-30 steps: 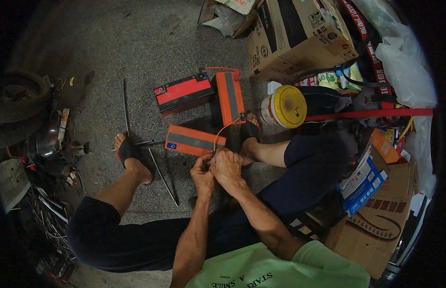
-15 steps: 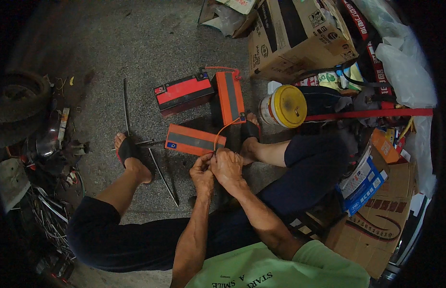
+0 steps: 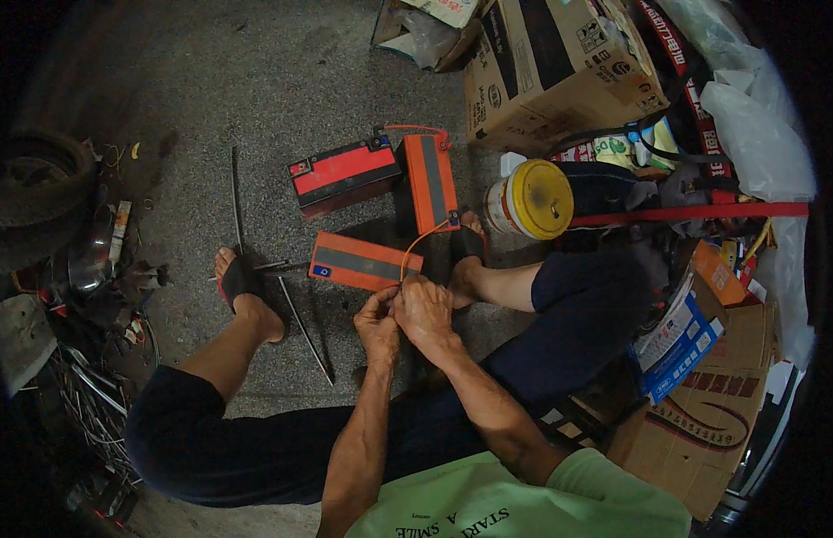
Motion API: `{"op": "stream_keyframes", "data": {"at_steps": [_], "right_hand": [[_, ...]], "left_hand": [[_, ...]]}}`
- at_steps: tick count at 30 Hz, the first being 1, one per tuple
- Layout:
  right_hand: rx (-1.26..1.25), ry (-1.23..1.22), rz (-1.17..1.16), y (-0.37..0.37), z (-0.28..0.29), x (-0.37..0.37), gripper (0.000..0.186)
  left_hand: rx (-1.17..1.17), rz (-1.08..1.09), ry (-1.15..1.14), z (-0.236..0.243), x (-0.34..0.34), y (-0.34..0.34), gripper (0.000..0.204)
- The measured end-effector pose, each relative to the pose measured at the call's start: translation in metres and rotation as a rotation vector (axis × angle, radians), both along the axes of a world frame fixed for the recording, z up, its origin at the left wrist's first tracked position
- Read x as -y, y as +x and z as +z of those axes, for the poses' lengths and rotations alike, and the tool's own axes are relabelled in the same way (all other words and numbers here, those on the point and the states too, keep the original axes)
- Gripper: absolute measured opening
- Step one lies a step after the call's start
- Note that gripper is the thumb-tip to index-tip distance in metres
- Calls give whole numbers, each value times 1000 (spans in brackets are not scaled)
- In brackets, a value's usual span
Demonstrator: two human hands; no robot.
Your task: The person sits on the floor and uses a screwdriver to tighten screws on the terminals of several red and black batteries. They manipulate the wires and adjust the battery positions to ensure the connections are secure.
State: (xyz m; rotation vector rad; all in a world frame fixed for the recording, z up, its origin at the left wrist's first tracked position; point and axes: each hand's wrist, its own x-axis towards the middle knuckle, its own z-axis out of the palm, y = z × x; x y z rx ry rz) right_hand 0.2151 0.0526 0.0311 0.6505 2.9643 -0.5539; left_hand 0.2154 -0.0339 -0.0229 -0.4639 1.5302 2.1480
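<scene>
Both hands meet at the near battery's corner

From the head camera, I look down at the near battery, orange with a grey stripe, lying on the floor between my feet. My left hand and right hand touch at its near right corner, fingers bent and pinched in; I cannot tell exactly what they grip. An orange wire curves from the second orange battery down to my right fingers. That battery sits just beyond, beside a red-and-black battery, and a red wire links those two at their far ends. A bucket with a yellow lid stands to the right, near my right foot. Thin metal rods lie by my left foot. A large cardboard box stands beyond the bucket.
</scene>
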Motion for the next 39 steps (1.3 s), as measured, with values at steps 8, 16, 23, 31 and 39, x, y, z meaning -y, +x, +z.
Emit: {"op": "stream_keyframes", "data": {"at_steps": [8,16,23,31,39], "right_hand": [[-45,-37,-22,5,-2,1,13],[106,-62,18,-5,14,-5,16],[-26,-10,32,1,8,-6,16],[57,-21,11,-2,10,-6,18],[-9,29,39,2,11,-6,18]], "left_hand": [[-34,-18,-24,-1,0,0,21],[-132,-8,-57,1,-3,0,19],[-160,-45,-180,7,-8,-1,14],[-237,-41,-260,7,-9,2,14],[-231,-87,-289,23,-12,0,15]]}}
